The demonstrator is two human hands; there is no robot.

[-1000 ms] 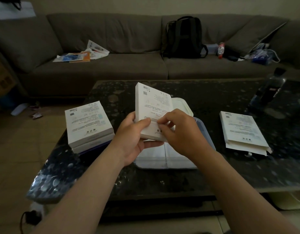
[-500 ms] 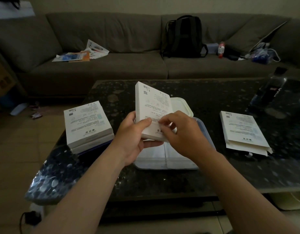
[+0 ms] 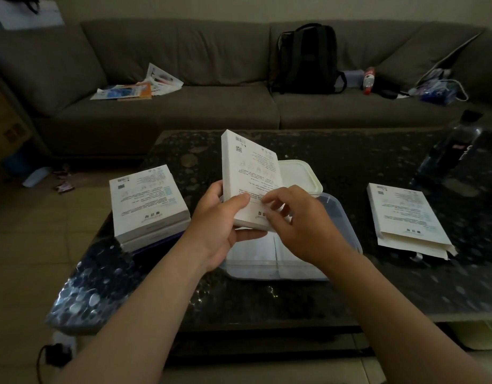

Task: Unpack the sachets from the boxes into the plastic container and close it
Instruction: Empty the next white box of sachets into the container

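Centrally, left hand (image 3: 218,227) grips tilted box (image 3: 250,173), right hand (image 3: 299,227) pinches its near edge, above open container (image 3: 342,225)

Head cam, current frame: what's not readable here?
Interior of plastic container, head view: held box, left hand and right hand cover it; sachet count unknown.
Near flap of held box, head view: under right hand's fingers; open or sealed unclear.
Box print, head view: too small, dim.

dim, murky indoor light with soft shadows. the white box (image 3: 250,173) at centre is brightest. small glints speckle the glossy surface (image 3: 350,162) toward 7 o'clock. wide-angle distortion bows the sofa (image 3: 184,112) at 12 o'clock; corners darken.
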